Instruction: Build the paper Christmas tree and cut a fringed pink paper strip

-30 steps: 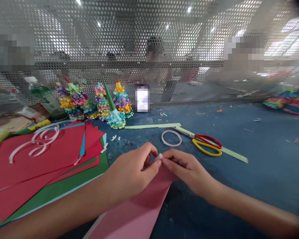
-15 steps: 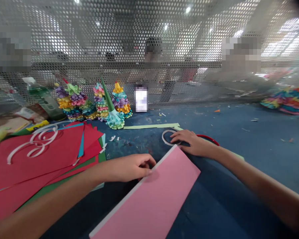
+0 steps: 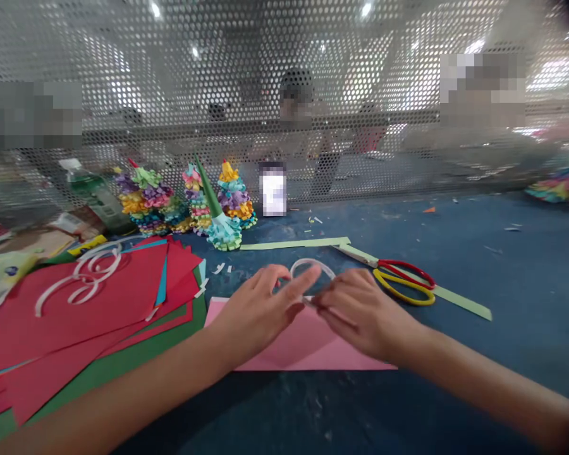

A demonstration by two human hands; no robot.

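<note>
A pink sheet of paper (image 3: 308,347) lies flat on the blue table in front of me, a narrow white band along its far edge. Over that edge my left hand (image 3: 265,309) and my right hand (image 3: 365,309) meet, fingertips nearly touching. Between them a thin white strip (image 3: 308,261) arches up in a loop. The right fingers are closed in a pinch on it. My left hand has its index finger stretched across, with the thumb and other fingers closed at the strip's near end, partly hidden.
Scissors with red and yellow handles (image 3: 405,297) lie right, over a pale green strip (image 3: 464,303). Red sheets (image 3: 99,322) bear white curls (image 3: 83,278) at left. Fringed paper cones (image 3: 225,230), a bottle (image 3: 95,196) and a blurred bright device (image 3: 274,193) stand before a perforated screen; people are behind it.
The pink sheet has turned from slanted to lying crosswise. My right hand has come left with the white loop, and my hands have met over the sheet. The scissors now show fully.
</note>
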